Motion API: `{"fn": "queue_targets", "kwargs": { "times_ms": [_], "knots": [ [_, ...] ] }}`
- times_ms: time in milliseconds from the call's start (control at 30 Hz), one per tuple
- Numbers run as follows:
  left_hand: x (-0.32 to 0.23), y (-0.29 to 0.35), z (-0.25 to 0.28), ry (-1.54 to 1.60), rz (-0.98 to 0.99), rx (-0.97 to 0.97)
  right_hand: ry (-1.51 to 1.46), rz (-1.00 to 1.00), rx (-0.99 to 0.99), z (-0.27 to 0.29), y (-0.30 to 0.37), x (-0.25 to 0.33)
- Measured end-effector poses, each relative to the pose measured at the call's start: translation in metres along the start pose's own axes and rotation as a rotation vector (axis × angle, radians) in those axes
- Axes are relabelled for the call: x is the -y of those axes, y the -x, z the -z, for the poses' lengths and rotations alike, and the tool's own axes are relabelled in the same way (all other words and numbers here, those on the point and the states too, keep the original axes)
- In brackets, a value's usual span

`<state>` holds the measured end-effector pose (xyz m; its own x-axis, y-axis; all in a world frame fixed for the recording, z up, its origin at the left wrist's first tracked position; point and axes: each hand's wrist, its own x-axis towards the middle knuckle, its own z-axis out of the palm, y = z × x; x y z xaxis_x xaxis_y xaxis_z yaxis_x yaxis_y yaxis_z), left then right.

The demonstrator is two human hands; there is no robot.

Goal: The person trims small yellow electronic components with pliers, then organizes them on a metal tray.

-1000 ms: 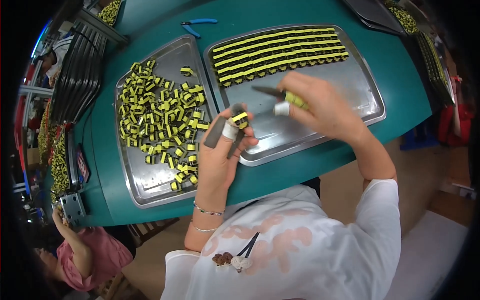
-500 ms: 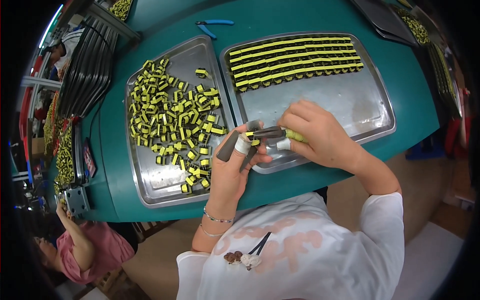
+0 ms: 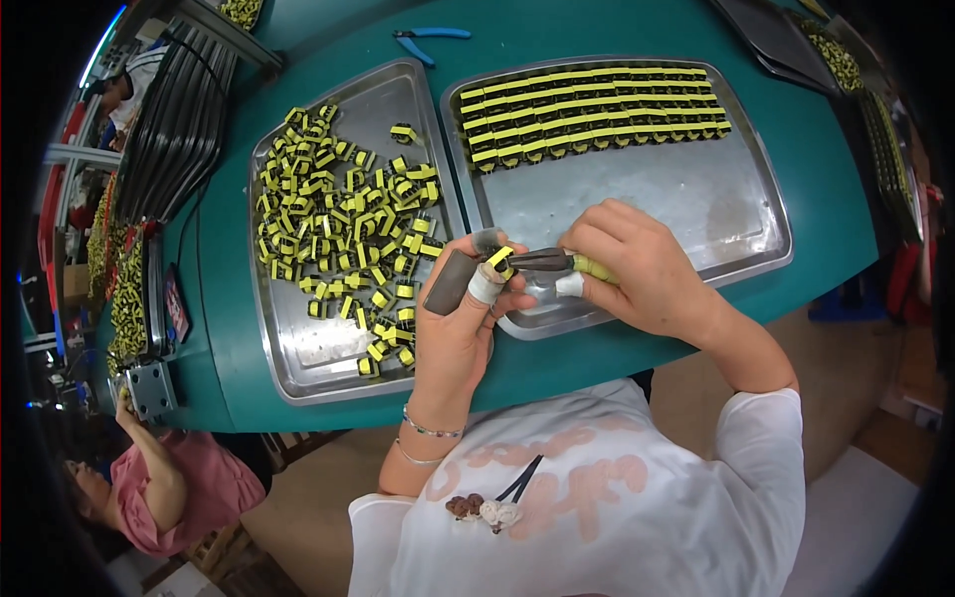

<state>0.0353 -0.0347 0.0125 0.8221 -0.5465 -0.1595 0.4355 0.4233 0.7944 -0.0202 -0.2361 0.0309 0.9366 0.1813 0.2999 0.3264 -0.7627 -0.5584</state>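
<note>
My left hand [image 3: 453,333], fingertips wrapped in white and grey tape, pinches a small yellow-and-black transformer [image 3: 500,261] over the gap between two metal trays. A flat dark grey piece [image 3: 451,283] also sits against its thumb and palm. From the right, my right hand [image 3: 637,261] grips a pair of pliers [image 3: 542,261] with yellow-green handles, its thumb taped white. The dark jaws reach the transformer's side; whether they are closed on part of it is too small to tell.
The left tray [image 3: 328,383] holds a loose heap of similar transformers [image 3: 348,219]. In the right tray [image 3: 786,229], transformers stand in several tight rows [image 3: 597,114] along the far side. Blue-handled cutters [image 3: 438,33] lie behind. At far left, a person in pink [image 3: 194,488] works beside stacked black trays [image 3: 179,129].
The transformer and the flat grey piece have turned in my left hand, the grey piece showing a broader face. The pliers have shifted slightly right. The view has moved a little.
</note>
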Motion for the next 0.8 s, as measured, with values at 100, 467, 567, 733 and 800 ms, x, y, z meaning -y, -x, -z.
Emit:
{"fn": "queue_targets", "kwargs": {
  "times_ms": [100, 467, 567, 733, 800],
  "knots": [
    [0.001, 0.0, 0.001, 0.007, -0.016, 0.007, 0.003, 0.004, -0.005, -0.001, -0.001, 0.002],
    [0.001, 0.007, -0.006, -0.285, -0.173, -0.1, 0.136, 0.048, -0.059, -0.01, 0.005, 0.008],
    [0.006, 0.007, -0.005, -0.419, -0.249, -0.148, 0.169, 0.023, -0.064, -0.012, 0.006, 0.011],
    [0.01, 0.004, -0.009, -0.41, -0.307, -0.154, 0.029, -0.062, -0.063, -0.008, 0.004, 0.006],
    [0.007, 0.006, -0.01, -0.37, -0.265, -0.154, -0.065, -0.088, -0.102, -0.006, 0.004, 0.004]
  ]
}}
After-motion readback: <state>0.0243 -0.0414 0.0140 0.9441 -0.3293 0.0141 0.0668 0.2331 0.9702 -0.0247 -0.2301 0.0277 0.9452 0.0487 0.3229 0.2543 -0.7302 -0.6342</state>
